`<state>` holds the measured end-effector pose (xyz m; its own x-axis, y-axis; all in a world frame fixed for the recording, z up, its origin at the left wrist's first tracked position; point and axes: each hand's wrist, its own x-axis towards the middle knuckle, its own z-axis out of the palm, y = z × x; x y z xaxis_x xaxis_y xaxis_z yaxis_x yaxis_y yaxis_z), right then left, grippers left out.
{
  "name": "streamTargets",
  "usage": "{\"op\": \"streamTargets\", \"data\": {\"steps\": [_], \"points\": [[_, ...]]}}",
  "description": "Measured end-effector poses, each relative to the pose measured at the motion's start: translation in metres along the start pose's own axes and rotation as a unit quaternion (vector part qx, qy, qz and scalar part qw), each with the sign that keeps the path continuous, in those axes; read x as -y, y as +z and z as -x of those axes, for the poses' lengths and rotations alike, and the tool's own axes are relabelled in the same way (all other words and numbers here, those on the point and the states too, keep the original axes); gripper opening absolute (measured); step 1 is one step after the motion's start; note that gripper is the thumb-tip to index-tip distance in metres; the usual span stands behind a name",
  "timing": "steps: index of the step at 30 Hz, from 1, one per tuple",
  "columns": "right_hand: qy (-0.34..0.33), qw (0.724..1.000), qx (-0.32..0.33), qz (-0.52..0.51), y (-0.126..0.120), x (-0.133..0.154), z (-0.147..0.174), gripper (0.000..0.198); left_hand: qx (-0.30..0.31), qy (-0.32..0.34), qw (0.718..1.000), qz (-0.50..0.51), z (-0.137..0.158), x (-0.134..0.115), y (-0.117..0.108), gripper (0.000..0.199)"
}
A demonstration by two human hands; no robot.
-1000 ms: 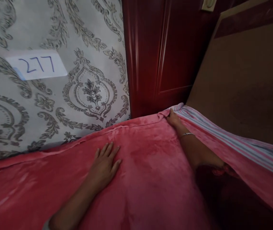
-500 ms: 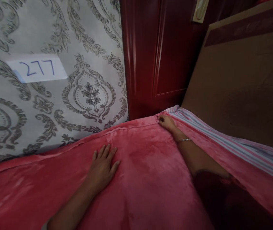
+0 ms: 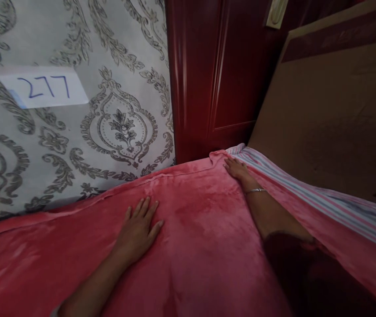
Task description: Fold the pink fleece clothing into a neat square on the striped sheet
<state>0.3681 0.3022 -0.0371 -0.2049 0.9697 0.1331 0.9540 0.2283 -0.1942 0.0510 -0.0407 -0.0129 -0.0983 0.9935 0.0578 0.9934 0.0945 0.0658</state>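
A pink-red plush blanket [image 3: 204, 237] covers the surface before me, its far edge running along the wall. My left hand [image 3: 138, 229] lies flat on it with the fingers spread. At the blanket's far right corner, my right hand [image 3: 237, 168] rests palm down on the fabric, fingers stretched out and gripping nothing. Just beyond those fingertips the corner is folded and slightly raised. Striped bedding [image 3: 283, 176] in pink, white and grey shows to the right of the right hand.
Patterned wallpaper [image 3: 123, 127] rises behind the blanket, with a white paper marked 277 [image 3: 44, 88] on it. Beside it stands a dark red panelled door [image 3: 194, 88] with a brass-coloured plate [image 3: 276, 13]. A large cardboard sheet or box [image 3: 336, 97] leans at the right.
My right hand has let go of the blanket's edge, opened, and shifted slightly right, laying flat. My left hand has stayed in nearly the same place. The view has turned slightly.
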Motion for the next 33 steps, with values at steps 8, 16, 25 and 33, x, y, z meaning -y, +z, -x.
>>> {"op": "streamTargets", "data": {"steps": [8,16,25,33], "points": [[-0.026,0.999,0.025,0.001,0.001,-0.010,-0.002,0.061,-0.012,0.017,1.000,-0.003,-0.001,0.005,0.005,0.069],[-0.044,0.999,0.017,0.002,-0.013,-0.091,0.036,0.059,-0.014,0.017,1.000,0.000,-0.002,0.005,0.006,0.070],[-0.077,0.993,-0.090,0.017,-0.029,-0.089,0.069,0.060,-0.021,0.015,1.000,-0.014,-0.004,0.006,0.007,0.070],[-0.112,0.993,0.042,-0.010,-0.014,-0.052,0.073,0.067,-0.028,0.027,0.999,-0.025,-0.005,0.007,0.004,0.069]]}}
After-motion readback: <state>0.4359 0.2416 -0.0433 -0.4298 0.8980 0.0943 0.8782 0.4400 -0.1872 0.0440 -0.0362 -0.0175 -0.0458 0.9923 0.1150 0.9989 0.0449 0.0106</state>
